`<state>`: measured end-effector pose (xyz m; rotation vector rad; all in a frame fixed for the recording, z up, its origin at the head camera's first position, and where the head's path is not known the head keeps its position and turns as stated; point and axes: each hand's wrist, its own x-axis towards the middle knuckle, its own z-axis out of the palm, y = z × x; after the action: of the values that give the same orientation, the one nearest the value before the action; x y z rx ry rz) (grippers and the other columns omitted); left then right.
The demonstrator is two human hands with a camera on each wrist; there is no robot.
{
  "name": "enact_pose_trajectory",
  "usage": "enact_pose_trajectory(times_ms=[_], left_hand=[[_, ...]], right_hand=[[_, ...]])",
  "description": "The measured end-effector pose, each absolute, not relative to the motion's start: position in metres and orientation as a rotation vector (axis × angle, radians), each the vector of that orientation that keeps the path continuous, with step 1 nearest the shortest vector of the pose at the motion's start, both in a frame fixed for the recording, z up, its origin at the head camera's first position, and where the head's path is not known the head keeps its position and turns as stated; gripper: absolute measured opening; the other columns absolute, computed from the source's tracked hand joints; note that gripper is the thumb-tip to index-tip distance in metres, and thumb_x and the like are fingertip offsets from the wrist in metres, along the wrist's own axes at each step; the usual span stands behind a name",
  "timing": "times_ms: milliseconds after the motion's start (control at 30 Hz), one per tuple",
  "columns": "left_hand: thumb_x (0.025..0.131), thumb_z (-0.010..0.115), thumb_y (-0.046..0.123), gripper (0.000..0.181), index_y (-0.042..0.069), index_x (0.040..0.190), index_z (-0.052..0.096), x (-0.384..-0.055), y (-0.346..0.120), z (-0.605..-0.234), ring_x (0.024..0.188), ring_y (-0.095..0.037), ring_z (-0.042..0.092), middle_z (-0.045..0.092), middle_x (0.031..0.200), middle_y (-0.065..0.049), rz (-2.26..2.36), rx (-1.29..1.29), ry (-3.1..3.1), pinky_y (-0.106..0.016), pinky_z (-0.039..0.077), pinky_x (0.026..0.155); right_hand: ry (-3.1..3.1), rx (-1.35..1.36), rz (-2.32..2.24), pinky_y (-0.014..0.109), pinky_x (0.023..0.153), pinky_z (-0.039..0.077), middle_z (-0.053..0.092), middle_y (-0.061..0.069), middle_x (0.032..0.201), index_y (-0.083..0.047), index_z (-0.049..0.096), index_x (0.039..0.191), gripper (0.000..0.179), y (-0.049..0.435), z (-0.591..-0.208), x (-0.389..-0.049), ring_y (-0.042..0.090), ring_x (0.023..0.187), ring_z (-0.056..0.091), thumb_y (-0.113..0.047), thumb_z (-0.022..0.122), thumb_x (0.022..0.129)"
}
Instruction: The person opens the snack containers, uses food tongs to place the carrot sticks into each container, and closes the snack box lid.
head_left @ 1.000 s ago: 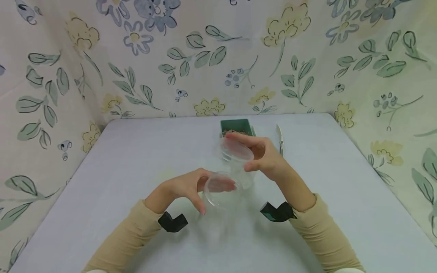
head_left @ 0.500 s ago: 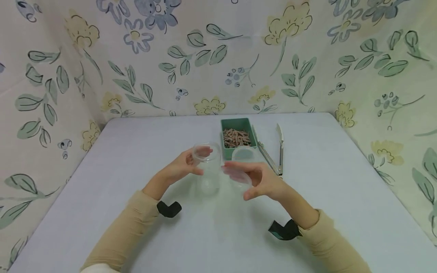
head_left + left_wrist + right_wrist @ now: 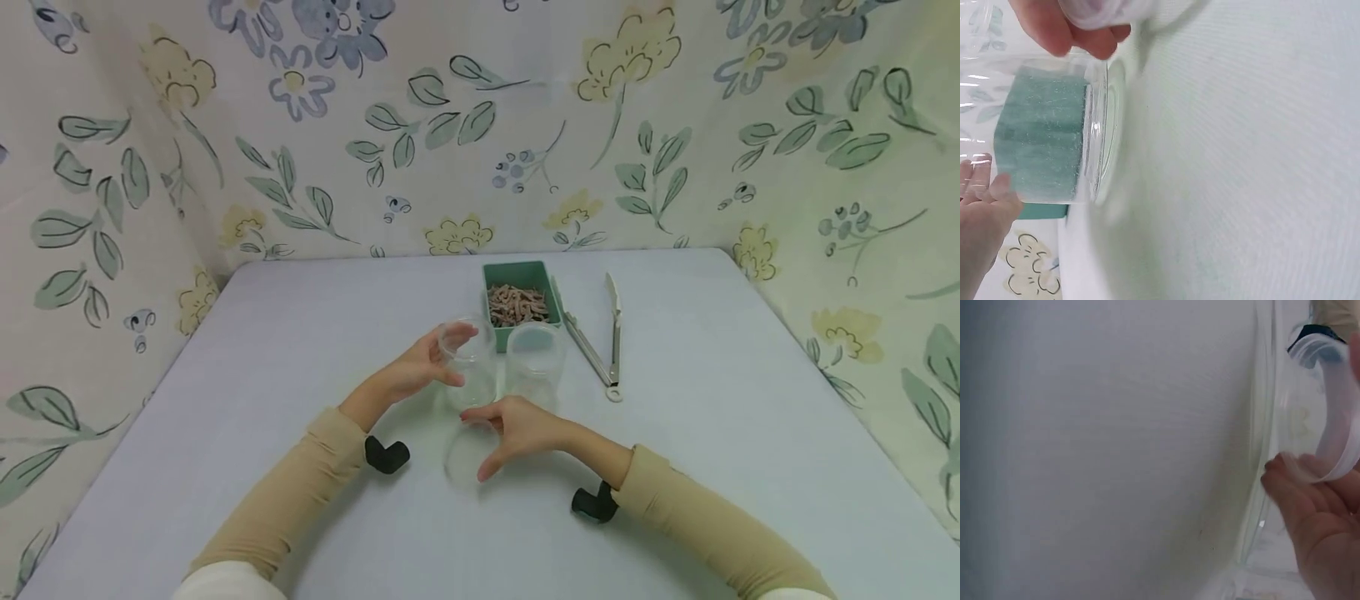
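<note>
One clear, cylindrical plastic jar (image 3: 483, 367) was upright in the left hand (image 3: 411, 367), its long axis vertical, the fingers and thumb curved round its left side. A thin, round, clear plastic lid (image 3: 463, 462) was pinched between the fingers and thumb of the right hand (image 3: 521, 427), on the near side of that jar. This near-to-far offset seemed the relation that mattered: from the right hand, the held jar lay far and slightly left, with the left hand the closer of the two to it. A second clear, cylindrical plastic jar (image 3: 534, 358) stood just right of the first, held by neither hand. Farther off sat a green, rectangular tray (image 3: 517, 273) of brown, strip-like pieces (image 3: 516, 306), with silvery metal tongs (image 3: 617, 337) splayed to its right.

Much was hard to make out. The transparent walls faded against the white worktop (image 3: 337, 317), and the right hand hid part of the lid's edge. Whether the lid or the held jar's base touched the worktop could not be told. The left wrist view cut the held jar off at its edge; in the right wrist view the lid was blurred and cropped.
</note>
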<state>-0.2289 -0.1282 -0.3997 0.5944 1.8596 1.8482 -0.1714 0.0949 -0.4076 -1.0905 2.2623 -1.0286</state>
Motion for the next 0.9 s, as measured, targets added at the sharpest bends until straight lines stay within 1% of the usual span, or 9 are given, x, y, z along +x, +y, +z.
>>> enact_pose_trajectory(times_ms=[67, 100, 133, 167, 433, 600, 700, 800, 900], left_hand=[[0.077, 0.064, -0.02, 0.078, -0.006, 0.146, 0.029, -0.229, -0.128, -0.401, 0.146, -0.03, 0.016, 0.027, 0.155, -0.021, 1.833, 0.609, 1.87, -0.051, 0.013, 0.117], [0.077, 0.065, -0.019, 0.079, -0.005, 0.146, 0.029, -0.229, -0.128, -0.401, 0.146, -0.03, 0.016, 0.027, 0.155, -0.02, 1.819, 0.62, 1.88, -0.05, 0.012, 0.117], [0.077, 0.066, -0.018, 0.079, -0.006, 0.145, 0.03, -0.229, -0.128, -0.401, 0.146, -0.03, 0.016, 0.027, 0.155, -0.02, 1.809, 0.632, 1.887, -0.05, 0.012, 0.117], [0.077, 0.066, -0.017, 0.079, -0.005, 0.145, 0.03, -0.229, -0.128, -0.401, 0.146, -0.03, 0.016, 0.028, 0.155, -0.02, 1.799, 0.644, 1.892, -0.05, 0.012, 0.117], [0.075, 0.071, -0.013, 0.081, -0.004, 0.145, 0.032, -0.231, -0.131, -0.4, 0.145, -0.032, 0.019, 0.03, 0.154, -0.02, 1.721, 0.681, 1.95, -0.051, 0.014, 0.117], [0.074, 0.073, -0.014, 0.083, -0.002, 0.146, 0.033, -0.232, -0.132, -0.4, 0.145, -0.03, 0.02, 0.031, 0.154, -0.018, 1.69, 0.662, 1.984, -0.051, 0.013, 0.117], [0.073, 0.074, -0.014, 0.084, -0.002, 0.146, 0.034, -0.233, -0.132, -0.401, 0.145, -0.03, 0.021, 0.032, 0.154, -0.017, 1.691, 0.658, 1.994, -0.05, 0.013, 0.117], [0.073, 0.075, -0.013, 0.085, -0.002, 0.146, 0.033, -0.234, -0.133, -0.403, 0.145, -0.031, 0.021, 0.032, 0.154, -0.018, 1.698, 0.664, 1.989, -0.05, 0.013, 0.117], [0.074, 0.076, -0.011, 0.086, -0.001, 0.147, 0.032, -0.233, -0.133, -0.404, 0.145, -0.03, 0.02, 0.031, 0.154, -0.017, 1.704, 0.666, 1.976, -0.05, 0.014, 0.117]], right_hand=[[2.32, -1.12, -0.956, 0.019, 0.083, 0.046, 0.064, 0.012, 0.124, 0.003, 0.057, 0.133, 0.08, 0.093, -0.409, -0.173, 0.009, 0.099, 0.058, -0.025, 0.091, 0.066], [2.342, -1.128, -0.924, 0.023, 0.091, 0.047, 0.064, 0.012, 0.125, 0.004, 0.056, 0.133, 0.081, 0.092, -0.41, -0.173, 0.013, 0.11, 0.058, -0.026, 0.091, 0.066], [2.363, -1.135, -0.898, 0.027, 0.098, 0.046, 0.057, 0.013, 0.134, 0.005, 0.056, 0.132, 0.081, 0.091, -0.41, -0.173, 0.016, 0.121, 0.054, -0.026, 0.091, 0.066], [2.381, -1.137, -0.869, 0.031, 0.1, 0.046, 0.057, 0.014, 0.134, 0.005, 0.056, 0.132, 0.081, 0.09, -0.409, -0.173, 0.02, 0.124, 0.053, -0.025, 0.091, 0.066], [2.534, -1.084, -0.551, 0.037, 0.091, 0.05, 0.066, 0.008, 0.122, -0.001, 0.061, 0.127, 0.076, 0.082, -0.397, -0.162, 0.026, 0.109, 0.062, -0.02, 0.093, 0.061], [2.588, -1.073, -0.486, 0.038, 0.089, 0.051, 0.067, 0.007, 0.119, -0.003, 0.062, 0.125, 0.074, 0.079, -0.395, -0.157, 0.026, 0.105, 0.063, -0.02, 0.094, 0.06], [2.605, -1.088, -0.468, 0.037, 0.09, 0.051, 0.066, 0.008, 0.119, -0.001, 0.061, 0.125, 0.077, 0.08, -0.396, -0.157, 0.025, 0.105, 0.063, -0.023, 0.094, 0.059], [2.611, -1.071, -0.468, 0.038, 0.094, 0.049, 0.064, 0.012, 0.125, 0.002, 0.058, 0.128, 0.083, 0.084, -0.394, -0.157, 0.027, 0.112, 0.061, -0.028, 0.094, 0.06], [2.61, -1.06, -0.493, 0.04, 0.098, 0.047, 0.061, 0.014, 0.13, 0.004, 0.056, 0.131, 0.083, 0.091, -0.384, -0.156, 0.028, 0.118, 0.058, -0.034, 0.091, 0.066]])
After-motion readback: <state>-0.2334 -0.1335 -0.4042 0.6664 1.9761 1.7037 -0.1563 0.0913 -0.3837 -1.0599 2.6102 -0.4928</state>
